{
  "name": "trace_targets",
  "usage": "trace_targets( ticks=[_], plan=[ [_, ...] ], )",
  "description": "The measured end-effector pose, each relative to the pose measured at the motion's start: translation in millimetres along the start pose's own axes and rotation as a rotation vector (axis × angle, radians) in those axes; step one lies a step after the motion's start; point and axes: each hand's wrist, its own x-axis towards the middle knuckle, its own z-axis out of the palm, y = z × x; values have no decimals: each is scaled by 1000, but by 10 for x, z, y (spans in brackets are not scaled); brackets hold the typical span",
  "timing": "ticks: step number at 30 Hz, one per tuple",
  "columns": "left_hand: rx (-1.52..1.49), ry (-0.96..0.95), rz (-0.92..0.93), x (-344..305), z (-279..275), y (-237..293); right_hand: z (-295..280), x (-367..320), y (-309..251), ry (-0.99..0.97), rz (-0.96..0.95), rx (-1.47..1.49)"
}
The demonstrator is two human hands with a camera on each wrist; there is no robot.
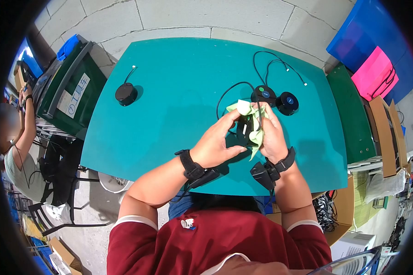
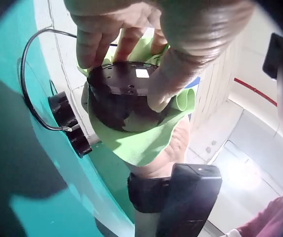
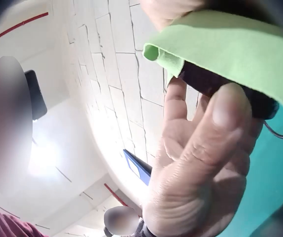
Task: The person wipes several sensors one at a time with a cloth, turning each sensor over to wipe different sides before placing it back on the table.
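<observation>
Above the near part of the table, my left hand (image 1: 213,146) grips a round, black puck-shaped device (image 1: 244,129), its thumb and fingers spread around the sides. In the left wrist view, small holes and a white label mark the device's flat face (image 2: 124,79). A light green cloth (image 2: 136,148) wraps part of its side. My right hand (image 1: 274,137) holds the cloth against the device from the other side, its fingers partly hidden by the fabric. In the right wrist view, the left thumb (image 3: 230,106) presses the device's edge below the cloth (image 3: 220,49). A black cable loops beside the hands.
Two similar black devices (image 1: 287,103) with cables lie beyond my hands on the teal table (image 1: 179,82). Another (image 1: 126,94) sits at the far left. A green cart (image 1: 69,91) stands left of the table, near another person (image 1: 25,151). Cardboard boxes (image 1: 383,137) stand at right.
</observation>
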Motion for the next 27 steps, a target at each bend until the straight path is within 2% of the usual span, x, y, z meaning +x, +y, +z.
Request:
trace_targets(
  ticks=[4,8,10,11,13,15,20,23,25,26,27],
  plan=[
    [-58,-26,15,11,8,62,-32,30,-5,6,57,143],
    [-147,-43,-3,-2,33,29,-152,55,-1,-74,85,258],
    [-345,-35,-52,4,40,38,-162,62,-7,-86,108,323],
    [-345,-35,-52,8,43,25,-156,54,-25,-49,153,331],
    [-647,0,-93,27,40,-15,-142,68,9,-13,152,316],
    [-719,52,-131,52,10,-18,-115,76,61,-9,146,327],
    [-1002,180,-259,92,-85,-36,42,19,295,17,-99,-44],
    [-998,184,-242,89,-82,-59,-6,36,309,-53,-171,-187],
    [-1054,214,-265,82,-74,-95,-13,60,307,-125,-365,-531],
    [-1074,255,-310,84,-69,-99,33,48,281,-141,-369,-525],
    [-1129,265,-268,80,-71,-185,96,9,224,-162,-465,-743]
  ],
)
